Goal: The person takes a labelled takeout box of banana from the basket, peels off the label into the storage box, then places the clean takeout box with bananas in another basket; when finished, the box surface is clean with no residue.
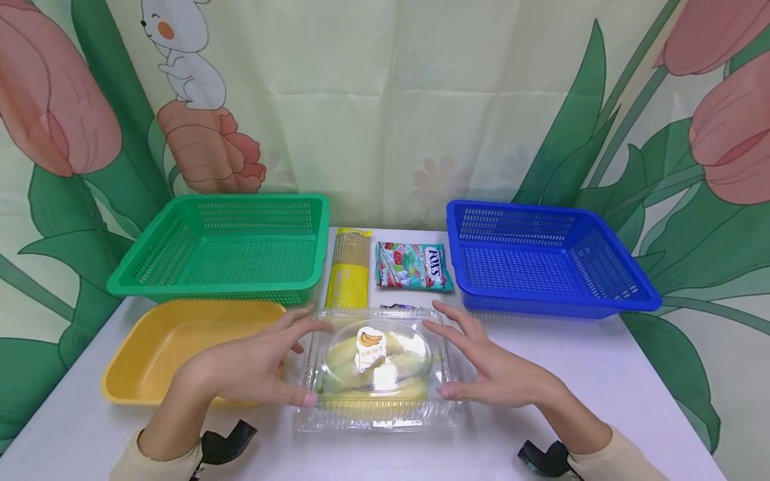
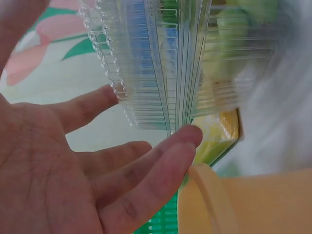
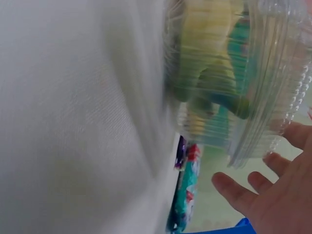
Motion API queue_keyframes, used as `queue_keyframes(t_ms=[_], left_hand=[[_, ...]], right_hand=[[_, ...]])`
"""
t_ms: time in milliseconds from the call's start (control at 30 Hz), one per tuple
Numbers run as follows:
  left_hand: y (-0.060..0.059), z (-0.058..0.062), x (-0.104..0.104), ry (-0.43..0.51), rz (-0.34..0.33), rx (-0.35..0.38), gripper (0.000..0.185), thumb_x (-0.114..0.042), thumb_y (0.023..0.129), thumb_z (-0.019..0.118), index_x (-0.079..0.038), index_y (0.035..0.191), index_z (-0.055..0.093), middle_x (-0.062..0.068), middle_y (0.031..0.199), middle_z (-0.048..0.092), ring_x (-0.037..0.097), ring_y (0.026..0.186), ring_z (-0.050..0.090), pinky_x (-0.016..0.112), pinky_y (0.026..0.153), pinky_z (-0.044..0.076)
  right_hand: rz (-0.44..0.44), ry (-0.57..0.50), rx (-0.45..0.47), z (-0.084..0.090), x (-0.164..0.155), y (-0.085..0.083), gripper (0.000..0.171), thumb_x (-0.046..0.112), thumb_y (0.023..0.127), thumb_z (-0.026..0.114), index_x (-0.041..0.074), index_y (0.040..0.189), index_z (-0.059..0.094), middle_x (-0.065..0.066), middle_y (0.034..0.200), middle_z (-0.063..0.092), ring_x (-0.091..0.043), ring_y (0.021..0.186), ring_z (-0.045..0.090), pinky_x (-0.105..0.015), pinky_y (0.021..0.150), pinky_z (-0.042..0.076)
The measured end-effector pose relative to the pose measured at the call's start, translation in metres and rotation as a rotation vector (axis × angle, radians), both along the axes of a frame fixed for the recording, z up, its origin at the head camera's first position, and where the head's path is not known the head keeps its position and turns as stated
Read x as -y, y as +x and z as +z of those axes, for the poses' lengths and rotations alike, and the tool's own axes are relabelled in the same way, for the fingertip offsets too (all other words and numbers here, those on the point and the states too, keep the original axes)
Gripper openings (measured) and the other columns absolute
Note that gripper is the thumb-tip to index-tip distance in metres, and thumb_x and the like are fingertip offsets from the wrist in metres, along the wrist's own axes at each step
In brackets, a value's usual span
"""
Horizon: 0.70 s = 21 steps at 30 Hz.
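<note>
A clear plastic clamshell box with bananas and a banana sticker on its lid lies on the white table near the front middle. My left hand is at the box's left side with fingers straight and its thumb tip at the front left corner. My right hand mirrors it at the right side, thumb at the front right corner. In the left wrist view the left hand is spread, a fingertip against the ribbed box. In the right wrist view the spread right hand is just beside the box.
A green basket stands back left, a blue basket back right, a yellow tray front left. Between the baskets lie a yellow spaghetti packet and a teal Fox's candy bag. A small dark packet peeks out behind the box.
</note>
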<state>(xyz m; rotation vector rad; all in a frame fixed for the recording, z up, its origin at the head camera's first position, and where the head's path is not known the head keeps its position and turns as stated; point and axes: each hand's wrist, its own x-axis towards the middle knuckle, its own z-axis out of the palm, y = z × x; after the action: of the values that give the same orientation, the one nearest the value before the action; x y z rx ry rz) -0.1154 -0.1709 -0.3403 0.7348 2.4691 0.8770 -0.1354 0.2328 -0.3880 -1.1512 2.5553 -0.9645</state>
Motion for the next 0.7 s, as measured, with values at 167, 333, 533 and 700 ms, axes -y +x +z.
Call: queue_keyframes(t_ms=[167, 333, 533, 700], left_hand=[[-0.003, -0.002, -0.002, 0.01, 0.021, -0.069, 0.079, -0.061, 0.086, 0.075, -0.022, 0.148, 0.044, 0.017, 0.167, 0.017, 0.031, 0.121, 0.059, 0.052, 0.095, 0.053], [-0.005, -0.004, -0.005, -0.014, 0.059, -0.103, 0.076, -0.061, 0.085, 0.076, -0.022, 0.143, 0.047, 0.012, 0.164, 0.023, 0.035, 0.123, 0.057, 0.054, 0.098, 0.053], [-0.004, -0.005, -0.008, -0.037, 0.089, -0.118, 0.079, -0.063, 0.082, 0.078, -0.022, 0.143, 0.049, 0.01, 0.162, 0.029, 0.036, 0.129, 0.053, 0.057, 0.102, 0.051], [-0.004, -0.005, -0.011, -0.074, 0.114, -0.144, 0.079, -0.063, 0.08, 0.08, -0.023, 0.142, 0.051, 0.009, 0.162, 0.03, 0.037, 0.135, 0.05, 0.057, 0.104, 0.05]], right_hand=[[-0.027, 0.025, -0.042, -0.003, 0.002, -0.003, 0.083, 0.042, 0.094, 0.074, 0.028, 0.162, 0.03, 0.001, 0.172, 0.006, -0.041, 0.154, 0.01, -0.08, 0.106, 0.027], [-0.036, 0.012, -0.039, -0.002, 0.006, -0.005, 0.084, 0.049, 0.09, 0.076, 0.032, 0.16, 0.034, 0.006, 0.171, 0.012, -0.037, 0.154, 0.014, -0.079, 0.106, 0.029], [-0.057, -0.006, -0.038, -0.003, 0.01, -0.007, 0.081, 0.053, 0.086, 0.08, 0.037, 0.155, 0.042, 0.009, 0.166, 0.021, -0.03, 0.148, 0.02, -0.071, 0.103, 0.038], [-0.082, -0.027, -0.011, -0.005, 0.012, -0.006, 0.079, 0.051, 0.084, 0.082, 0.038, 0.152, 0.047, 0.01, 0.165, 0.023, -0.026, 0.146, 0.023, -0.052, 0.095, 0.05]])
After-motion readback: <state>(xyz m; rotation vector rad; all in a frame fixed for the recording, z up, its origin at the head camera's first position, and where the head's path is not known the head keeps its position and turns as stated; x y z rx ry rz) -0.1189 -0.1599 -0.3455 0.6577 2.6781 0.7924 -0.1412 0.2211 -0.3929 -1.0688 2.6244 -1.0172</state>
